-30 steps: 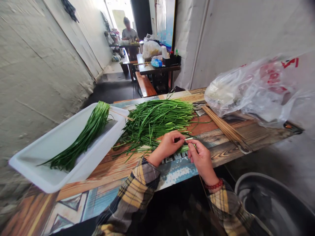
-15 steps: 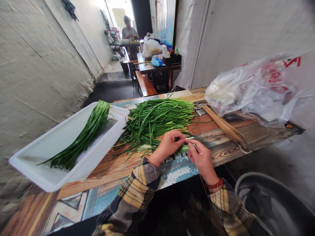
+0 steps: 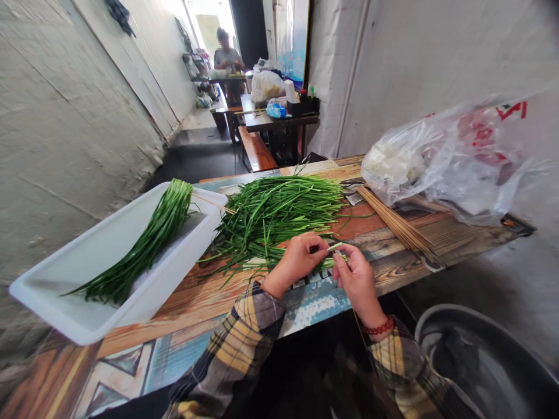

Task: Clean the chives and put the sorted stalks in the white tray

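My left hand (image 3: 301, 256) is closed, thumb and fingers pinching the pale stalk ends of a few garlic chives (image 3: 335, 246). Close beside it, my right hand (image 3: 356, 273) is also closed, its fingertips against the same stalk ends. A thin skewer (image 3: 358, 323) shows below the right palm; its upper part is hidden in the fingers. Just beyond both hands lies a large loose pile of garlic chives (image 3: 279, 203). To the left, a white tray (image 3: 168, 291) holds a bunch of chives (image 3: 144, 250), with a thin skewer (image 3: 213, 202) sticking out past the rim.
A bundle of bamboo skewers (image 3: 393, 224) lies right of the pile. Clear plastic bags (image 3: 441, 163) stand at the table's right end. A grey tub (image 3: 480, 361) is below right. Farther back are another table (image 3: 262, 121), a bench (image 3: 257, 150) and a person (image 3: 227, 58).
My hands stay together at the chive stalks, with the fingertips shifting slightly and the pale stalk ends tilting up a little. The whole view has moved slightly.
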Demonstrator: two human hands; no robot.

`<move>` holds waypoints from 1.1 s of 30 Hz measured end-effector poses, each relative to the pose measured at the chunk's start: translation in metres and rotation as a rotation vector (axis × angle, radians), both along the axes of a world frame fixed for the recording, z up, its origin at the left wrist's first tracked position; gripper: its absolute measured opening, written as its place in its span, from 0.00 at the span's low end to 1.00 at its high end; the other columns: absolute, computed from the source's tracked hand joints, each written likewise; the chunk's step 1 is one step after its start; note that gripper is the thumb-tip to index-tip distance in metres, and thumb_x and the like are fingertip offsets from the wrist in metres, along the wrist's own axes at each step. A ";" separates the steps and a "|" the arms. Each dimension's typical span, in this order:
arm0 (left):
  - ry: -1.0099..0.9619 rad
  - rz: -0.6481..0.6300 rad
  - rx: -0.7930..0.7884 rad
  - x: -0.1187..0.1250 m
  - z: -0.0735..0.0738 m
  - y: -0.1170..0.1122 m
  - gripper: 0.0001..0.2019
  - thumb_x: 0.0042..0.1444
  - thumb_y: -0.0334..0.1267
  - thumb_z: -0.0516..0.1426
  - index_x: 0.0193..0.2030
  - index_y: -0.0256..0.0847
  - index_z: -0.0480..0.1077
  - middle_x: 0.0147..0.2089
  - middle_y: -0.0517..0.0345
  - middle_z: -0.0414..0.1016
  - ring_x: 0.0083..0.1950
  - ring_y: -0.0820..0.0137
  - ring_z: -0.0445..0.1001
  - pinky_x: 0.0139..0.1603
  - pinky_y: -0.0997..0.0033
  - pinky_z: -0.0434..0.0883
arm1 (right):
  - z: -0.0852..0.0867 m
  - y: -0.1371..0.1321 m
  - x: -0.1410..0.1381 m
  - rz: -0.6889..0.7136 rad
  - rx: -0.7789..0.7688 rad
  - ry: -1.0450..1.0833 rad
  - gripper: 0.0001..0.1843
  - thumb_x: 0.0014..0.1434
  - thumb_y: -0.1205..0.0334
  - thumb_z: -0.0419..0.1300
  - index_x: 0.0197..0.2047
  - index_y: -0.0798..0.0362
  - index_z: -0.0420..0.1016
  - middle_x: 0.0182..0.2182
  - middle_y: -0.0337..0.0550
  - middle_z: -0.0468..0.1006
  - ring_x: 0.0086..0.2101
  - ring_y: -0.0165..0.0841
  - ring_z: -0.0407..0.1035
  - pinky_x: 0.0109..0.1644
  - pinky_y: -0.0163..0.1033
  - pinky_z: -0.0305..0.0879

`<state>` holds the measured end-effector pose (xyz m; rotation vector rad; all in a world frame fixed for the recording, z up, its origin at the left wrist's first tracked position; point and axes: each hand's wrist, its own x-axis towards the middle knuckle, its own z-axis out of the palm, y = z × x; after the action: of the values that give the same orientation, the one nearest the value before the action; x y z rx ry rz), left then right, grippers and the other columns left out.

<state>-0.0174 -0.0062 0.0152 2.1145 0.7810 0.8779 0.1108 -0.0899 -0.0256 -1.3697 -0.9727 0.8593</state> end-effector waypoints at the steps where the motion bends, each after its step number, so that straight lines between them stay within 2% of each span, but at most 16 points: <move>1: -0.002 -0.005 -0.001 0.000 0.000 0.000 0.05 0.52 0.28 0.58 0.29 0.36 0.74 0.30 0.58 0.75 0.33 0.74 0.71 0.37 0.76 0.65 | 0.002 0.000 0.000 0.002 0.003 0.025 0.24 0.58 0.48 0.57 0.53 0.54 0.65 0.16 0.31 0.67 0.13 0.25 0.55 0.16 0.31 0.52; 4: -0.013 0.020 -0.025 -0.001 -0.001 0.000 0.05 0.54 0.30 0.57 0.33 0.36 0.75 0.31 0.58 0.75 0.33 0.74 0.71 0.36 0.76 0.65 | 0.007 -0.001 -0.001 0.023 0.019 0.053 0.31 0.59 0.50 0.57 0.62 0.52 0.58 0.16 0.30 0.66 0.13 0.25 0.55 0.16 0.31 0.52; 6: -0.017 0.042 -0.039 -0.001 -0.002 0.001 0.04 0.54 0.30 0.56 0.34 0.36 0.74 0.31 0.58 0.74 0.32 0.74 0.70 0.34 0.76 0.65 | 0.008 -0.002 -0.001 0.036 0.031 0.045 0.31 0.60 0.51 0.56 0.64 0.50 0.57 0.16 0.30 0.66 0.13 0.25 0.55 0.16 0.31 0.53; 12: -0.034 -0.006 -0.009 -0.001 -0.001 0.001 0.06 0.54 0.28 0.56 0.28 0.35 0.72 0.28 0.59 0.72 0.32 0.75 0.69 0.36 0.76 0.64 | 0.002 -0.001 0.000 0.022 0.041 0.004 0.23 0.60 0.49 0.56 0.55 0.51 0.65 0.16 0.30 0.66 0.13 0.24 0.55 0.16 0.31 0.52; 18: -0.028 -0.050 -0.005 0.000 0.000 0.000 0.06 0.54 0.28 0.55 0.27 0.36 0.72 0.28 0.60 0.72 0.32 0.75 0.69 0.36 0.76 0.65 | 0.001 -0.001 -0.002 0.011 0.057 0.009 0.17 0.60 0.50 0.56 0.47 0.51 0.65 0.16 0.29 0.65 0.13 0.23 0.54 0.16 0.30 0.50; 25: -0.002 -0.060 0.003 -0.001 0.001 -0.002 0.07 0.55 0.29 0.54 0.28 0.36 0.71 0.29 0.59 0.73 0.33 0.74 0.70 0.37 0.76 0.65 | -0.002 0.001 -0.001 0.002 0.029 0.022 0.17 0.60 0.48 0.57 0.45 0.50 0.63 0.15 0.29 0.66 0.13 0.24 0.55 0.16 0.30 0.50; 31: 0.046 -0.195 0.003 -0.002 0.004 -0.003 0.06 0.55 0.30 0.55 0.31 0.36 0.73 0.31 0.57 0.73 0.34 0.73 0.71 0.37 0.75 0.66 | -0.003 0.001 0.000 -0.005 0.027 0.032 0.15 0.60 0.48 0.57 0.40 0.50 0.62 0.16 0.29 0.66 0.13 0.24 0.55 0.16 0.30 0.50; 33: 0.036 -0.169 0.011 -0.004 0.003 0.001 0.07 0.56 0.30 0.55 0.32 0.36 0.74 0.32 0.56 0.75 0.35 0.72 0.72 0.39 0.75 0.67 | -0.002 0.001 0.000 -0.006 0.030 0.030 0.15 0.60 0.48 0.57 0.40 0.50 0.62 0.16 0.29 0.66 0.13 0.24 0.55 0.16 0.29 0.51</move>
<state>-0.0215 -0.0049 0.0185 2.1749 0.6065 0.7573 0.1103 -0.0888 -0.0274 -1.3303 -0.9544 0.8555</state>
